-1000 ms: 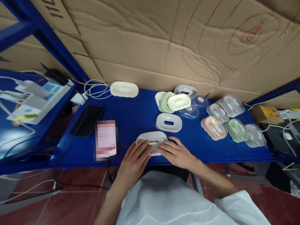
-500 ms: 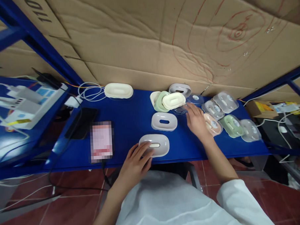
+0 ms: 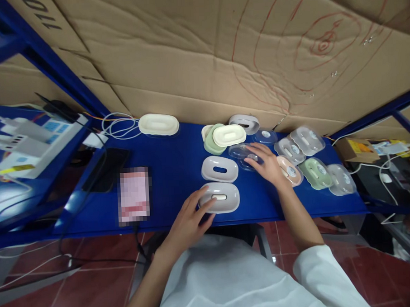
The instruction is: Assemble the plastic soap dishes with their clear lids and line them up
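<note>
On the bench (image 3: 258, 202), the spread left hand (image 3: 190, 217) apparently steadies the nearest grey dish (image 3: 230, 204); the right hand (image 3: 267, 164) pinches a clear lid (image 3: 237, 151).

Phone screen (image 3: 134, 195) pixelated, clear lid (image 3: 238, 151) partly behind right-hand fingers (image 3: 259, 150)

**Head camera looks forward and down across the worktop (image 3: 172, 173)**

The single view comes from the wearer's head, above their own shirt (image 3: 237, 274), which fills the lower middle of the frame. It faces forward and down, the worktop crossing mid-frame within arm's reach. The cardboard wall (image 3: 166, 46) takes up the top, close behind. Wide coverage brings in floor (image 3: 102, 284) at lower left and lower right.
</note>
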`<action>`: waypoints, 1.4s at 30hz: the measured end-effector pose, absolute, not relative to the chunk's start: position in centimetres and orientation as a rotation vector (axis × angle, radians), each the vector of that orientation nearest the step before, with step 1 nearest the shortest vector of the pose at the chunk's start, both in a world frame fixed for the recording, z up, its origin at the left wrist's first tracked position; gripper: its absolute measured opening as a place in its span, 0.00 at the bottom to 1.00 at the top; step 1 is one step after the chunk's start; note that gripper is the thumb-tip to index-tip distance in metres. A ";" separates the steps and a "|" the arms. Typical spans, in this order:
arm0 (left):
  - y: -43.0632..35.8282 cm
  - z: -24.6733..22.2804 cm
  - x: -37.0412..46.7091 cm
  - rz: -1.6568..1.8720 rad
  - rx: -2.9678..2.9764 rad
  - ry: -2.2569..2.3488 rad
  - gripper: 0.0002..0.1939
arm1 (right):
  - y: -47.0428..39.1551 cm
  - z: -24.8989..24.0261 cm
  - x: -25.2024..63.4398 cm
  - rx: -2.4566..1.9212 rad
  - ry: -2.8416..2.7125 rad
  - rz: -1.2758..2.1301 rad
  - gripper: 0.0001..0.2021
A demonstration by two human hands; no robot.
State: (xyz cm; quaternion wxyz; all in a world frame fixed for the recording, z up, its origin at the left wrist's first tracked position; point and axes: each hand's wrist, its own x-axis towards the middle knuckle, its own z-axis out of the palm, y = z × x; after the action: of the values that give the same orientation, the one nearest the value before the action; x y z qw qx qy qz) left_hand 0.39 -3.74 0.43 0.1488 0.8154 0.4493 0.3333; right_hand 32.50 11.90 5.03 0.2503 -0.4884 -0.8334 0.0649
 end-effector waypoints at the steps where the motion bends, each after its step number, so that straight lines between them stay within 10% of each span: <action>1: -3.6 0.4 0.5 0.953 2.308 1.310 0.28 | 10.4 5.2 32.0 -1.304 -2.228 0.150 0.24; 6: -3.4 -0.1 0.5 0.994 2.154 1.361 0.40 | 2.1 3.4 28.7 -0.990 -2.485 0.229 0.26; 20: -4.1 -0.6 -0.8 0.891 2.397 1.345 0.35 | -0.9 0.1 25.5 -0.934 -2.678 0.055 0.32; 33: 0.6 1.0 -3.1 0.959 2.208 2.030 0.31 | 2.3 1.6 27.6 -1.348 -2.405 0.028 0.21; 42: 0.8 1.3 2.4 0.919 2.524 1.708 0.30 | 9.5 3.1 29.9 -1.470 -2.291 -0.053 0.23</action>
State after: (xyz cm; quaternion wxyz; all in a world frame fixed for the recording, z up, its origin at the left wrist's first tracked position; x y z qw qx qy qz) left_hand 2.36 0.80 1.30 -0.0209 0.7927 0.5366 0.2885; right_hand 29.91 9.49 3.08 0.2080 -0.5281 -0.8231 -0.0189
